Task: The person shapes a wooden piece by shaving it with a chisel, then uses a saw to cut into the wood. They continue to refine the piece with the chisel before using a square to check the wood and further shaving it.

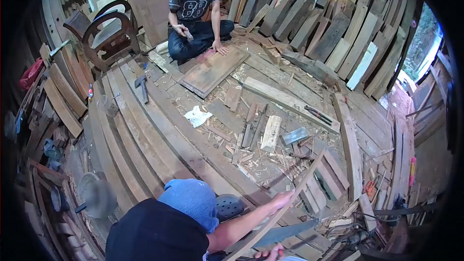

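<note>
With the left hand (282, 198) as the clock's centre: nearest, at the bottom edge just past six o'clock, the right hand (270, 253) is cut off by the border; its fingers look bent, but I cannot tell what, if anything, they grip. A broad saw blade (292, 232) lies at six, between the two hands.

The long, thin wooden strip (269, 224) runs from seven o'clock through the left hand to one. That hand is closed around its edge.

The strip should be light and fairly stiff, with some spring along its length. Dry, rough-looking faces ought not to slip, though splinters and splitting near the ends are likely risks. The best hold is probably thumb and fingers across the narrow width, near mid-length, with a second support lower down.

Beyond, a rubber clog (229, 207) rests at nine o'clock. A pale wood block (271, 134) lies just short of twelve, and black pliers (318, 114) rest on a pale beam (285, 100) at one.

Farthest, at eleven, a seated co-worker (195, 7) lays one hand on a wide wooden panel (215, 71) and holds a small piece in the other.
</note>
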`<state>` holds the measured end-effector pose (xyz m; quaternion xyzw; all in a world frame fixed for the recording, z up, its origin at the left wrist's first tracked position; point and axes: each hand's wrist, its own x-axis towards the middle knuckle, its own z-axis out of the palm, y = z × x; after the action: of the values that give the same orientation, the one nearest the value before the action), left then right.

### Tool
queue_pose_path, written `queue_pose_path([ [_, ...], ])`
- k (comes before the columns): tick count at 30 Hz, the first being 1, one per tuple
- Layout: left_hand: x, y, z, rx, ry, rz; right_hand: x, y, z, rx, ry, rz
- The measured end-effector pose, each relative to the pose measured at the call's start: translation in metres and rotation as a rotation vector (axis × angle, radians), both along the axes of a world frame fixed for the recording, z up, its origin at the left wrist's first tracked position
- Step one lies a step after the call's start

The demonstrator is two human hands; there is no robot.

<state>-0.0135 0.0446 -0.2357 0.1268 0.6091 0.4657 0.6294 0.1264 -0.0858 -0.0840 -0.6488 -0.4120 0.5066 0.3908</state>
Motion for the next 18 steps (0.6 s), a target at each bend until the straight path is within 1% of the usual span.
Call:
queue_pose_path([
  [2, 0.001, 0.001, 0.011, -0.017, 0.003, -0.037, -0.004, 0.004, 0.003, -0.101, 0.099, -0.008],
  [3, 0.001, 0.002, 0.018, -0.027, 0.004, -0.029, -0.006, 0.002, 0.004, -0.163, 0.149, -0.01],
  [5, 0.002, 0.001, 0.026, 0.044, -0.029, 0.024, -0.003, -0.009, 0.004, -0.313, 0.238, -0.016],
  [6, 0.001, 0.001, 0.026, 0.087, 0.014, 0.032, 0.003, -0.014, 0.0, -0.23, 0.144, 0.062],
  [7, -0.001, 0.0, 0.026, 0.081, 0.012, 0.037, 0.006, -0.016, -0.003, -0.236, 0.142, 0.066],
  [9, -0.007, 0.007, 0.032, 0.128, -0.221, 0.115, 0.007, -0.012, -0.006, -0.186, 0.099, 0.149],
  [10, -0.012, 0.004, 0.053, 0.119, -0.289, 0.155, 0.003, -0.008, 0.001, -0.243, -0.033, 0.249],
  [11, -0.016, 0.003, 0.059, 0.158, -0.364, 0.179, 0.02, -0.009, -0.026, -0.414, 0.255, 0.31],
  [12, -0.018, 0.002, 0.059, 0.223, -0.469, 0.191, 0.02, -0.007, -0.02, -0.641, 0.431, 0.346],
  [13, -0.023, 0.001, 0.058, 0.304, -0.602, 0.209, 0.014, -0.009, -0.016, -0.636, 0.431, 0.352],
  [15, -0.021, 0.004, 0.042, 0.498, -0.955, 0.214, -0.003, -0.022, -0.009, -0.852, 0.668, -0.007],
  [16, -0.019, 0.009, 0.033, 0.6, -1.164, 0.2, -0.002, -0.027, -0.022, -0.796, 0.696, 0.008],
  [17, -0.018, 0.012, 0.03, 0.666, -1.293, 0.18, -0.002, -0.026, -0.021, -0.794, 0.695, 0.008],
  [18, -0.018, 0.014, 0.027, 0.72, -1.416, 0.151, -0.002, -0.025, -0.018, -0.81, 0.719, -0.046],
])
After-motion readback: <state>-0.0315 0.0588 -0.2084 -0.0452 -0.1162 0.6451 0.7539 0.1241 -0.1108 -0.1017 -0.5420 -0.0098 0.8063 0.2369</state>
